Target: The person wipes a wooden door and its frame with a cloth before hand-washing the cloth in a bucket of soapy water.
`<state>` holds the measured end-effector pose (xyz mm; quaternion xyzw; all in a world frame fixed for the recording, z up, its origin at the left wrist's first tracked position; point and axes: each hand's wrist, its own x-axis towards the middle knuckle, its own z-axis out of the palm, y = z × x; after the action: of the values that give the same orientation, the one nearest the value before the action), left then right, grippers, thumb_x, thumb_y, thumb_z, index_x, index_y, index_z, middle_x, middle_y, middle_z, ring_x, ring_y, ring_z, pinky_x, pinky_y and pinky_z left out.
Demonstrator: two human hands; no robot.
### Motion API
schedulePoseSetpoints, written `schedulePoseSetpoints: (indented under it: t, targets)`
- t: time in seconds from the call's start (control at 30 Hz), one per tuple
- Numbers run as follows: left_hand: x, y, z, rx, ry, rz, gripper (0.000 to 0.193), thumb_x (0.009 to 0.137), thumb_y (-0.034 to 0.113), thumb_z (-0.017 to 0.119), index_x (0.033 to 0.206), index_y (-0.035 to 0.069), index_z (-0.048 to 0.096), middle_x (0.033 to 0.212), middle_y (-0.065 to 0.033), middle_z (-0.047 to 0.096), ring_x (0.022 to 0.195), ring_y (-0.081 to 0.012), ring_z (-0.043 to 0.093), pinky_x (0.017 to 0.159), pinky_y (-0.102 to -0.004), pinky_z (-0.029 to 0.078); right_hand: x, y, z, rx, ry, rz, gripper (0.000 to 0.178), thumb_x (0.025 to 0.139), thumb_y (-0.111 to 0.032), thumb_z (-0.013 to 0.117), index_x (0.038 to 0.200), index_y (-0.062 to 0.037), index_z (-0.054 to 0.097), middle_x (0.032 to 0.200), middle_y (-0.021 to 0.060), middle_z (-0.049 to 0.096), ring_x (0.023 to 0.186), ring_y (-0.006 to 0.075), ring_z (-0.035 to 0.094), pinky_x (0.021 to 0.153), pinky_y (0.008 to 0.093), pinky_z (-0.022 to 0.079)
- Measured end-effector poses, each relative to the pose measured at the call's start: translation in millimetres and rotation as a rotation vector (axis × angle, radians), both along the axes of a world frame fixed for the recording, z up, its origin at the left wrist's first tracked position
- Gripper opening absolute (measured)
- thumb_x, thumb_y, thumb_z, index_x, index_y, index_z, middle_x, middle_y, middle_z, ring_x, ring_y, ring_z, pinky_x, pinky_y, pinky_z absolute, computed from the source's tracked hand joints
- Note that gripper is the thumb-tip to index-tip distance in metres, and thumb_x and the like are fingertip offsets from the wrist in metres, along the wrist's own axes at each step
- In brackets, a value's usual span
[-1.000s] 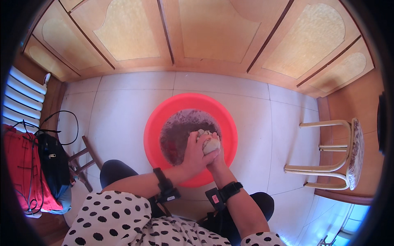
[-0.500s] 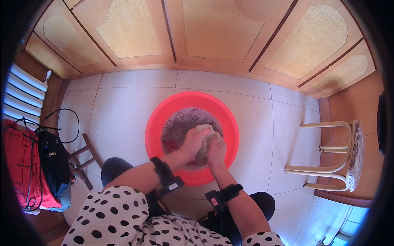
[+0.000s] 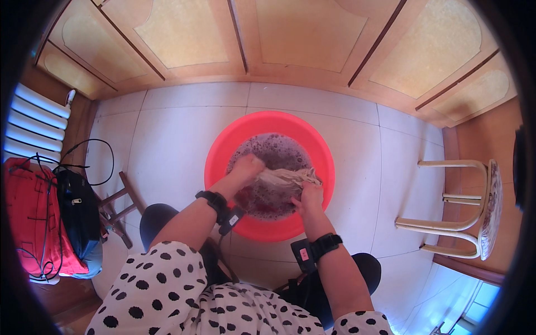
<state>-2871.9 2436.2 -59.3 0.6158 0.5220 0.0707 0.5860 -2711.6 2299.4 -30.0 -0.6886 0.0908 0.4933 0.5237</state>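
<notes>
A wet beige cloth is stretched between my two hands above a red basin on the floor. My left hand is closed around the cloth's left end. At the other end, my right hand grips a bunched part near the basin's right side. Dark, foamy water fills the bottom of the basin, with bubbles on its surface. Something reddish shows dimly in the water by my left wrist; what it is I cannot make out.
Wooden cabinet doors line the far side. To the right stands a chair with pale curved legs. Left are a white radiator, a red bag, a black bag, loose cables and a brown wooden stool frame.
My hands have moved apart, the left one leftward and the right one rightward. Bunched up between them before, the cloth is now drawn out lengthwise.
</notes>
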Motion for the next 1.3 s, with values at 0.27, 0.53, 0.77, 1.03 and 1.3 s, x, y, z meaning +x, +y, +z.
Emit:
schedulePoseSetpoints:
  t: [0.27,0.53,0.77,1.03,1.3]
  targets:
    - [-14,-51,-34,0.354,0.838,-0.443,0.049,0.073,0.03,0.06,0.116,0.007,0.055,0.108,-0.0227,0.059,0.105,-0.036,0.055,0.091,-0.0408,0.043,-11,-5,-1,-0.222,-0.018,-0.03,0.03,0.084,-0.022,0.054,0.109,-0.0075,0.047,0.108,0.0158,0.051,0.101,0.0337,0.05,0.076,0.0585,0.044]
    - [45,-81,65,0.324,0.214,-0.179,0.039,0.068,0.036,0.065,0.092,0.006,0.062,0.087,-0.017,0.064,0.083,-0.034,0.062,0.072,-0.0398,0.049,-2,-18,-17,0.023,0.378,0.111,0.037,0.089,-0.035,0.048,0.115,-0.0089,0.05,0.109,0.0137,0.056,0.098,0.0307,0.055,0.075,0.0528,0.045]
    - [59,-105,132,0.447,-0.148,-0.312,0.03,0.071,0.031,0.066,0.087,0.006,0.059,0.082,-0.0164,0.062,0.076,-0.035,0.061,0.067,-0.0417,0.049,13,-27,-33,0.426,0.713,0.013,0.036,0.093,-0.041,0.043,0.111,-0.0111,0.053,0.106,0.0094,0.059,0.091,0.0256,0.059,0.076,0.0432,0.051]
    - [17,-30,10,0.535,0.378,-0.095,0.024,0.078,0.028,0.058,0.09,0.007,0.057,0.085,-0.0187,0.063,0.083,-0.0379,0.061,0.074,-0.0477,0.048,-6,-7,0,0.315,0.321,0.09,0.033,0.086,-0.017,0.051,0.118,-0.0088,0.046,0.111,0.0108,0.053,0.101,0.0275,0.052,0.086,0.0495,0.045]
    - [1,-36,1,0.296,0.745,-0.385,0.053,0.082,0.017,0.053,0.132,0.024,0.038,0.122,-0.0172,0.043,0.113,-0.0376,0.044,0.089,-0.048,0.043,-9,-29,-36,-0.133,0.478,0.363,0.046,0.086,-0.027,0.05,0.128,-0.0143,0.035,0.123,0.0119,0.042,0.104,0.0355,0.046,0.08,0.0576,0.046]
